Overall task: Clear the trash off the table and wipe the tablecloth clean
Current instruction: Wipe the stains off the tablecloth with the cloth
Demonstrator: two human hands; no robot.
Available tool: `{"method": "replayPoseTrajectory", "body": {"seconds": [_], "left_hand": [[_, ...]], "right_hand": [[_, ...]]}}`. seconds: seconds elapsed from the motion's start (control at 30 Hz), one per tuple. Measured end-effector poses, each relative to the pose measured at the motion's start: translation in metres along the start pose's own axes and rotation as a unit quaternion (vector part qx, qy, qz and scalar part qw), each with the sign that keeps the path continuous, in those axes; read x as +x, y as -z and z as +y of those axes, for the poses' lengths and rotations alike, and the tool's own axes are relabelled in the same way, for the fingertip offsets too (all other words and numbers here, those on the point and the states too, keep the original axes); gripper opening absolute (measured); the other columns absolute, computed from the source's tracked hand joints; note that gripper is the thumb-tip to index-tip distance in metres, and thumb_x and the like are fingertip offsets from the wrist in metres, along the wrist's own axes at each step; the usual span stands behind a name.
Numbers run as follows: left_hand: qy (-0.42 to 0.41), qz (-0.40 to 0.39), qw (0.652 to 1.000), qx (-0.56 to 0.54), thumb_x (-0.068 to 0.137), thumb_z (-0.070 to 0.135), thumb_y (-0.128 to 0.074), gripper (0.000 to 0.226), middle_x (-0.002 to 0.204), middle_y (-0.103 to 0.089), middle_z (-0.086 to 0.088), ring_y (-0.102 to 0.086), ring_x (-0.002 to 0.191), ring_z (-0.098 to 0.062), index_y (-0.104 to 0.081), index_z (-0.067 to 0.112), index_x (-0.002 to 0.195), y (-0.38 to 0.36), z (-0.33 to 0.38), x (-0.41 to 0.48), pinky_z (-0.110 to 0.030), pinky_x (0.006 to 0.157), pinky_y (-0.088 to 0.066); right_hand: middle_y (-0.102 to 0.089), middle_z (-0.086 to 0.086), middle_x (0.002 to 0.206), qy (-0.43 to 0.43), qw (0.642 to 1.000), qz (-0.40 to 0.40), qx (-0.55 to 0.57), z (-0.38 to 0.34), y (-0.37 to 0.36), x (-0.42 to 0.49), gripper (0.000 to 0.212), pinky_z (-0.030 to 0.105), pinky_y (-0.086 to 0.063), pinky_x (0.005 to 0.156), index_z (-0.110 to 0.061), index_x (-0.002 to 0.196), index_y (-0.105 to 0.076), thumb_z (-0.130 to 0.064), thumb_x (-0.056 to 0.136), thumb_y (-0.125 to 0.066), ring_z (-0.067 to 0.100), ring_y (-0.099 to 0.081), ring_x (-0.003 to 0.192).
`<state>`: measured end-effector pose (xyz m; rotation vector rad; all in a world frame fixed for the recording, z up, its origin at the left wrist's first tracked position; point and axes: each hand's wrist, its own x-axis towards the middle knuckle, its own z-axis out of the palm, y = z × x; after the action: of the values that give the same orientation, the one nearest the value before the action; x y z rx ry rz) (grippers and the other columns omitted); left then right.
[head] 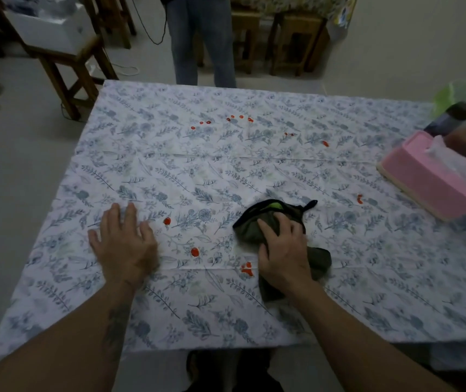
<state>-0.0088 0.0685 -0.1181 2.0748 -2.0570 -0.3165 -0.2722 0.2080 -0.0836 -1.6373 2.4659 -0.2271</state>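
We press our right hand (282,250) down on a crumpled dark green rag (265,222), fingers curled over it, near the front middle of the floral tablecloth (226,171). Our left hand (124,239) lies flat and open on the cloth to the left, holding nothing. Red spots (195,251) dot the cloth between the hands and farther off. A pink tissue box (429,179) sits at the right edge.

Tablecloth (226,171): white, blue-grey leaf and flower print.
Spots (195,251): red-orange, scattered near and far.
Cloth (271,222): dark olive, black edging, small bright green patch.
Tissue box (429,179): pink, right side.
Tissue (452,159): white.
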Motion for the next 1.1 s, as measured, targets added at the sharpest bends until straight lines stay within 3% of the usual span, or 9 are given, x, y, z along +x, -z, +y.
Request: {"method": "replayPoseTrajectory", "body": {"seconds": [0.2,0.3,0.47,0.67,0.83,1.0,1.1], "left_hand": [[0.006,0.011,1.000,-0.010,0.098,0.045,-0.031,0.060,0.164,-0.023,-0.005,-0.016,0.151,-0.023,-0.033,0.025,0.154,0.001,0.000,0.000,-0.055,0.122,-0.004],[0.009,0.012,1.000,-0.010,0.097,0.045,-0.032,0.060,0.164,-0.024,-0.006,-0.017,0.151,-0.023,-0.035,0.025,0.153,0.002,0.001,0.000,-0.055,0.121,-0.005],[0.006,0.016,1.000,-0.023,0.095,0.044,-0.033,0.061,0.164,-0.025,-0.006,-0.019,0.150,-0.024,-0.038,0.024,0.152,0.000,0.000,0.001,-0.054,0.122,-0.005],[-0.003,0.020,1.000,-0.023,0.093,0.043,-0.031,0.063,0.164,-0.025,-0.005,-0.019,0.151,-0.024,-0.037,0.024,0.153,-0.001,-0.004,-0.001,-0.054,0.122,-0.005],[0.000,0.020,0.999,-0.025,0.092,0.043,-0.032,0.063,0.164,-0.025,-0.005,-0.019,0.151,-0.024,-0.038,0.024,0.152,-0.002,-0.003,0.000,-0.054,0.122,-0.005],[-0.012,0.014,0.999,-0.027,0.093,0.043,-0.034,0.062,0.165,-0.023,-0.005,-0.018,0.151,-0.023,-0.036,0.024,0.152,-0.001,-0.005,-0.001,-0.054,0.122,-0.003],[-0.013,0.003,1.000,-0.028,0.093,0.042,-0.037,0.062,0.165,-0.022,-0.004,-0.016,0.152,-0.022,-0.036,0.026,0.153,0.001,-0.008,0.000,-0.052,0.122,-0.002]], "right_hand": [[-0.027,0.011,0.156,-0.052,0.998,-0.010,-0.036,0.034,0.006,0.025,0.061,0.057,-0.023,0.111,-0.027,0.147,-0.039,-0.038,0.087,-0.045,0.035,-0.022,0.142],[-0.027,0.015,0.155,-0.118,0.992,-0.003,-0.038,0.059,0.013,0.028,0.058,0.056,-0.028,0.110,-0.023,0.147,-0.039,-0.030,0.090,-0.051,0.038,-0.026,0.138],[-0.037,0.020,0.145,-0.128,0.992,0.013,-0.015,0.058,0.016,0.011,0.054,0.052,-0.038,0.099,-0.014,0.142,-0.047,-0.021,0.089,-0.053,0.041,-0.035,0.123],[-0.046,0.022,0.133,0.012,0.999,0.033,0.031,-0.012,-0.010,-0.021,0.051,0.050,-0.047,0.091,-0.011,0.131,-0.058,-0.024,0.082,-0.053,0.036,-0.041,0.112],[-0.045,0.021,0.137,0.130,0.991,0.009,0.012,-0.065,-0.028,-0.009,0.052,0.050,-0.043,0.097,-0.016,0.133,-0.055,-0.027,0.082,-0.051,0.038,-0.043,0.120],[-0.046,0.014,0.135,0.129,0.992,0.014,-0.008,-0.053,-0.023,0.012,0.050,0.050,-0.042,0.095,-0.020,0.131,-0.054,-0.032,0.083,-0.048,0.036,-0.043,0.120],[-0.045,0.015,0.136,0.083,0.996,0.023,-0.023,-0.034,-0.016,0.022,0.049,0.051,-0.043,0.094,-0.019,0.133,-0.052,-0.029,0.084,-0.051,0.035,-0.042,0.119]]}}
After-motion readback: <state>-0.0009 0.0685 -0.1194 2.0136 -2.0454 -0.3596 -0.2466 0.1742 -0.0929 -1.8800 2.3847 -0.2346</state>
